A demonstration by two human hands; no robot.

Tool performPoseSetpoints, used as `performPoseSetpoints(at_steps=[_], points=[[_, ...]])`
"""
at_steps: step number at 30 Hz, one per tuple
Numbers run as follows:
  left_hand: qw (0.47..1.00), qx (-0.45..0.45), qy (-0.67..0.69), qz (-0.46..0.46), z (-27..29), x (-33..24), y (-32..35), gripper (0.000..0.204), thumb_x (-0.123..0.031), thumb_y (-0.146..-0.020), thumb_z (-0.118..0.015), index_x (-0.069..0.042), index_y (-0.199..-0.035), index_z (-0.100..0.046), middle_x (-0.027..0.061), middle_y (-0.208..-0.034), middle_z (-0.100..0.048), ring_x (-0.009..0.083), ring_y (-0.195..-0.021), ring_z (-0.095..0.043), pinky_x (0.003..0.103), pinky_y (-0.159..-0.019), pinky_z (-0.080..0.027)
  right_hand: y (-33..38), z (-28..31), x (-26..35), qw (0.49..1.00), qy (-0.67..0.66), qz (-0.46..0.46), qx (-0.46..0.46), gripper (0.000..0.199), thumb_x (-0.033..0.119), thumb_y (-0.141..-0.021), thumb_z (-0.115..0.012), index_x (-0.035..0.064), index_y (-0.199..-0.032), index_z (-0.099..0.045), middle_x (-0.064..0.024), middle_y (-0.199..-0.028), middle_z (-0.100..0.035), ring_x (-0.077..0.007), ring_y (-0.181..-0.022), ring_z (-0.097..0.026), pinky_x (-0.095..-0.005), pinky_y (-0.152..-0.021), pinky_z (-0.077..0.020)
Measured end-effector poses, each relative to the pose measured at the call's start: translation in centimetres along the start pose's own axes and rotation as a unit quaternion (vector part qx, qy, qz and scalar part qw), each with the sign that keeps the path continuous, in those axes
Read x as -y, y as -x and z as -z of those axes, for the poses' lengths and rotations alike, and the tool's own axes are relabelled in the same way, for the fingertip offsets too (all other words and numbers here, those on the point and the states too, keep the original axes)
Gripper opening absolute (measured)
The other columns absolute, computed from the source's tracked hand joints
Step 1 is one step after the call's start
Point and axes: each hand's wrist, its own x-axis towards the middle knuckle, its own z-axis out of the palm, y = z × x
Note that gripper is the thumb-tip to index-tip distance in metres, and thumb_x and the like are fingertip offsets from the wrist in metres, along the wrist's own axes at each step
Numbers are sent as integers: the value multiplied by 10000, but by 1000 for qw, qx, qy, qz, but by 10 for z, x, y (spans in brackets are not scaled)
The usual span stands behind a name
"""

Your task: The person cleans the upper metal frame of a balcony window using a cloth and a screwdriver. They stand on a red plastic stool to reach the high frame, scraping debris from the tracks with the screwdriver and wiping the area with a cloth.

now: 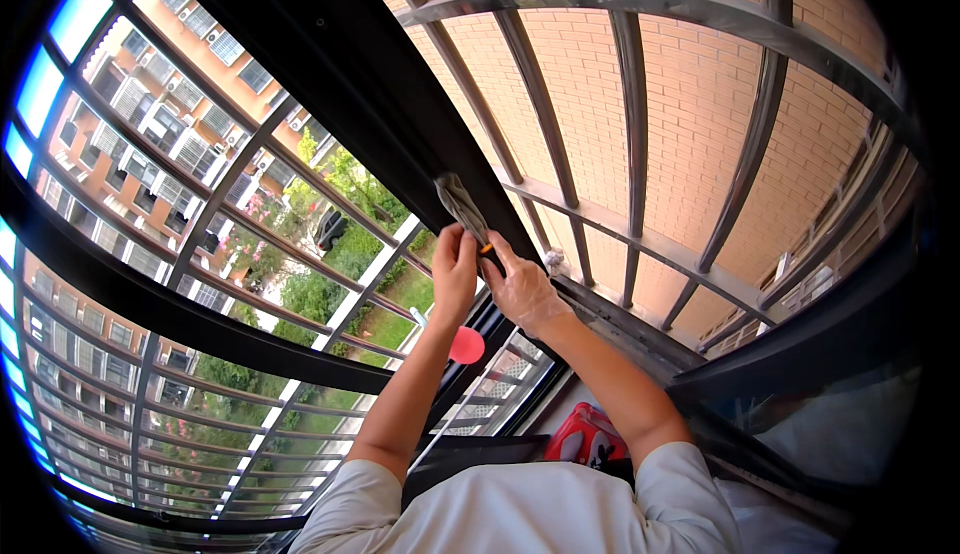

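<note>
i count two hands — left hand (455,272) and right hand (520,289) — both pinching one grey cloth (461,206) against the black window frame (380,94); steel bars (630,104) stand behind, one red object (466,345) below.

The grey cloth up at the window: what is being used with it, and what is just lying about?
In use:
- left hand
- right hand
- grey cloth
- dark window frame
- small orange thing, barely visible

Lying about:
- red object below
- pink round thing
- metal bars
</note>
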Motion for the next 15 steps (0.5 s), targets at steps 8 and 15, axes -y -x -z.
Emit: performPoseSetpoints(at_steps=[8,15], points=[[1000,2,-18,-9,3,17,-3,152,-111,-936,-501,21,-1003,-536,40,-874,-601,77,-784,-551,223,-698,-447,-4,-5,-14,997,15,-59,38,464,255,-899,-536,135,-1321,-386,-269,-705,-599,-454,-721,-592,-501,-624,-484],[982,36,27,182,-16,122,45,162,-145,-942,-476,-27,-1045,-519,7,-893,-577,72,-754,-536,198,-629,-433,60,-20,-98,980,38,-156,120,460,308,-903,-513,156,-1317,-380,-267,-748,-604,-443,-727,-590,-501,-636,-467]])
